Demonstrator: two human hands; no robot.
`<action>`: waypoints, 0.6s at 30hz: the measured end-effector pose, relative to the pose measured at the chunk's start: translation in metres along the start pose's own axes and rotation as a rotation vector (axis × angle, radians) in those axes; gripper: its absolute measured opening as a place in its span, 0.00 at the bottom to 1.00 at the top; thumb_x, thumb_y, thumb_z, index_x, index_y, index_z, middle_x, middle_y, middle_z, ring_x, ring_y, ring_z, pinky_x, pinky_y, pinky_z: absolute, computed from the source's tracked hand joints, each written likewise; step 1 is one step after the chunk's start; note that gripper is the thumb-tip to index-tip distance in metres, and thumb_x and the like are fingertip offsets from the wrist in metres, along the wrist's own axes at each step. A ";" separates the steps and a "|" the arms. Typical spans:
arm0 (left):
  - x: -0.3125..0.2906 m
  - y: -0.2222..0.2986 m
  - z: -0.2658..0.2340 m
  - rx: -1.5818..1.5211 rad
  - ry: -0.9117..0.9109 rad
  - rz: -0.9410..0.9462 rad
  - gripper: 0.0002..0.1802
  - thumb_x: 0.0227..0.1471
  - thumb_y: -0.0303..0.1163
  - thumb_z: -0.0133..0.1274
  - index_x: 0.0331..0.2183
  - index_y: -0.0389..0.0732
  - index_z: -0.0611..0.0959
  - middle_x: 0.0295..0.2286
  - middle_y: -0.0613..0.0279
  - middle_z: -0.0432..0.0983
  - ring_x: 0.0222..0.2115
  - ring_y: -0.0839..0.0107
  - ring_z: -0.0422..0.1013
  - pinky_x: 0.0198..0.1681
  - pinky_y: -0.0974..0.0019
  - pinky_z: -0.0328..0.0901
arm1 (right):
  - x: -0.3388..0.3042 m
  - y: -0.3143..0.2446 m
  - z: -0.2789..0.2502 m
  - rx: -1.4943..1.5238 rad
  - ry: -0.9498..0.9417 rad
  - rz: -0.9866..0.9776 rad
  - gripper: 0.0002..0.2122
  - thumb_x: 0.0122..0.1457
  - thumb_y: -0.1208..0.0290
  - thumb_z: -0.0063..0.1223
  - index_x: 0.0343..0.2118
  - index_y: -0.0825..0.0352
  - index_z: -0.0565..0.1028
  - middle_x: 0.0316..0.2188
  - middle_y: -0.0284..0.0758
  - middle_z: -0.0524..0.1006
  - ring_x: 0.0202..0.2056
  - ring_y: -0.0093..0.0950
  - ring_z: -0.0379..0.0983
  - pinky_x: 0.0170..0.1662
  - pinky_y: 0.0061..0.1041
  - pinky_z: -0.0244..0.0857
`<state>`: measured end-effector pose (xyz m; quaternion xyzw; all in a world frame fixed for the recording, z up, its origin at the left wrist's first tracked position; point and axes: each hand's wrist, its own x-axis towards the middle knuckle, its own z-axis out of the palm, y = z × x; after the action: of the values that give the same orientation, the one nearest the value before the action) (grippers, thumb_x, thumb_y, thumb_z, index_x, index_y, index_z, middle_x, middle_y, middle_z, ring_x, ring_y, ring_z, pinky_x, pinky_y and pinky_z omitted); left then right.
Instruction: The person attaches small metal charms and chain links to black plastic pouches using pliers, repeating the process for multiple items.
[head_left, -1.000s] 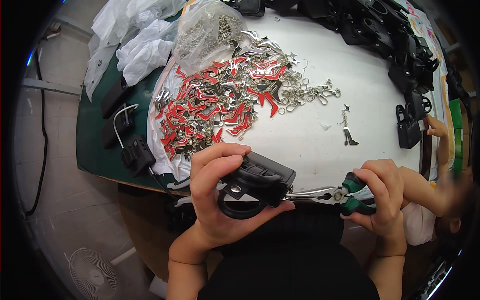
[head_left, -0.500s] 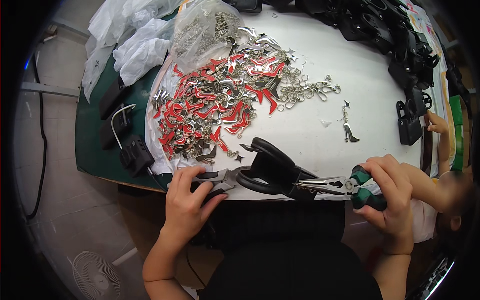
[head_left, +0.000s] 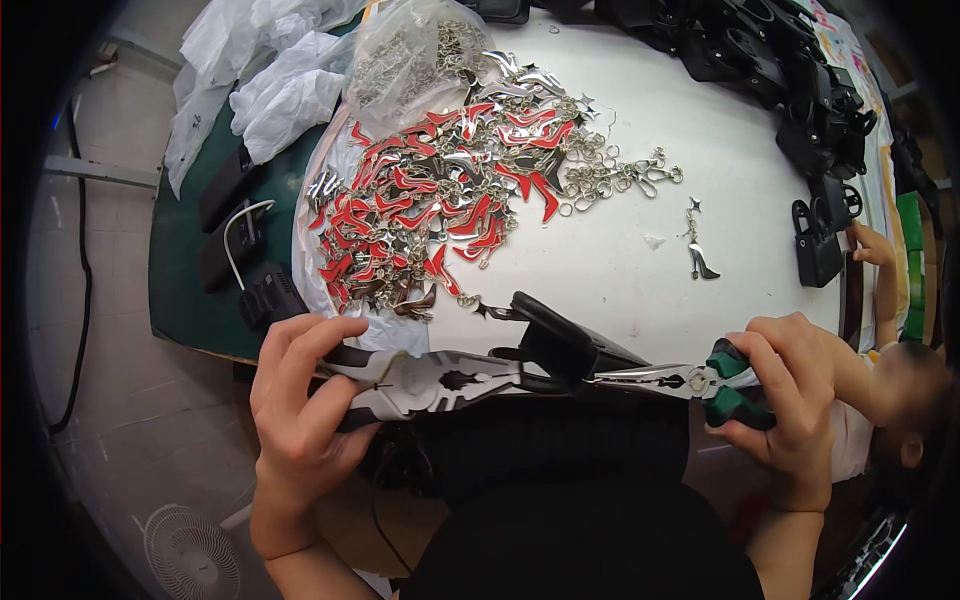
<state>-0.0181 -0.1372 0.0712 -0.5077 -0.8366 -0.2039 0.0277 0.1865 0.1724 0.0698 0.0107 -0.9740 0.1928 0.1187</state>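
Observation:
My left hand [head_left: 310, 400] is closed around the handles of large grey pliers [head_left: 425, 382] that point to the right. Their jaw tips reach the black leather-like item [head_left: 565, 345] at the table's front edge. In my right hand [head_left: 785, 380] are long-nose pliers [head_left: 685, 380] with green and black handles, pointing left. The tips of these pliers meet the right, lower side of the same black item; what exactly they pinch is too small to tell. The item stands tilted between both tools, with a strap-like part at its upper left.
Red, black and silver high-heel charms [head_left: 420, 205] lie heaped at left, beside a clear bag of chains [head_left: 420, 60]. One black shoe charm [head_left: 700, 255] lies alone at right. Black cases [head_left: 820, 240] line the right edge, near another person's hand [head_left: 872, 243]. A fan [head_left: 192, 550] stands lower left.
My left hand has moved left and slightly down, and its pliers are now seen more side-on. The black item has turned and looks narrower. My right hand stays nearly where it was.

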 end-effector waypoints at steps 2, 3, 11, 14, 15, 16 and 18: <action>0.012 0.005 -0.004 0.109 -0.071 0.118 0.21 0.14 0.30 0.62 0.18 0.30 0.74 0.45 0.41 0.76 0.41 0.47 0.73 0.39 0.55 0.68 | -0.001 -0.002 0.000 -0.015 -0.007 -0.001 0.30 0.41 0.50 0.66 0.41 0.72 0.76 0.33 0.39 0.74 0.29 0.36 0.69 0.31 0.33 0.63; 0.016 0.008 -0.006 0.107 -0.068 0.121 0.21 0.14 0.30 0.62 0.18 0.30 0.74 0.45 0.41 0.76 0.41 0.47 0.73 0.39 0.55 0.68 | -0.001 -0.004 -0.001 -0.025 -0.010 0.000 0.30 0.41 0.51 0.66 0.41 0.72 0.76 0.34 0.39 0.74 0.29 0.36 0.68 0.30 0.33 0.62; 0.023 0.017 -0.008 0.195 -0.120 0.214 0.22 0.14 0.32 0.62 0.19 0.30 0.73 0.49 0.38 0.74 0.42 0.47 0.73 0.40 0.52 0.66 | -0.001 -0.009 -0.004 -0.064 -0.021 0.005 0.29 0.41 0.52 0.67 0.41 0.72 0.76 0.34 0.38 0.73 0.29 0.36 0.68 0.31 0.34 0.62; 0.022 0.017 -0.008 0.199 -0.122 0.222 0.22 0.14 0.31 0.62 0.19 0.30 0.73 0.48 0.38 0.74 0.41 0.47 0.73 0.40 0.51 0.65 | -0.001 -0.011 -0.004 -0.076 -0.031 -0.005 0.29 0.41 0.53 0.67 0.41 0.72 0.76 0.34 0.38 0.73 0.29 0.36 0.68 0.31 0.34 0.62; 0.022 0.018 -0.008 0.204 -0.120 0.228 0.22 0.13 0.31 0.62 0.19 0.31 0.73 0.48 0.39 0.75 0.41 0.48 0.73 0.40 0.51 0.65 | -0.001 -0.011 -0.004 -0.078 -0.040 -0.006 0.30 0.41 0.53 0.67 0.42 0.72 0.76 0.34 0.38 0.73 0.29 0.36 0.68 0.31 0.34 0.62; 0.022 0.017 -0.008 0.204 -0.119 0.227 0.22 0.13 0.31 0.62 0.19 0.31 0.73 0.48 0.39 0.75 0.41 0.48 0.73 0.40 0.51 0.65 | -0.001 -0.010 -0.005 -0.078 -0.041 -0.006 0.30 0.41 0.53 0.67 0.42 0.72 0.76 0.34 0.38 0.73 0.29 0.36 0.68 0.31 0.34 0.62; 0.020 0.016 -0.008 0.223 -0.134 0.249 0.22 0.14 0.31 0.61 0.20 0.30 0.74 0.45 0.42 0.76 0.39 0.50 0.73 0.38 0.51 0.65 | -0.001 -0.010 -0.005 -0.062 -0.050 -0.005 0.29 0.41 0.53 0.67 0.42 0.72 0.76 0.34 0.38 0.74 0.29 0.35 0.68 0.30 0.33 0.62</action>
<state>-0.0150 -0.1165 0.0885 -0.6137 -0.7846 -0.0704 0.0534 0.1896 0.1654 0.0780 0.0141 -0.9821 0.1622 0.0951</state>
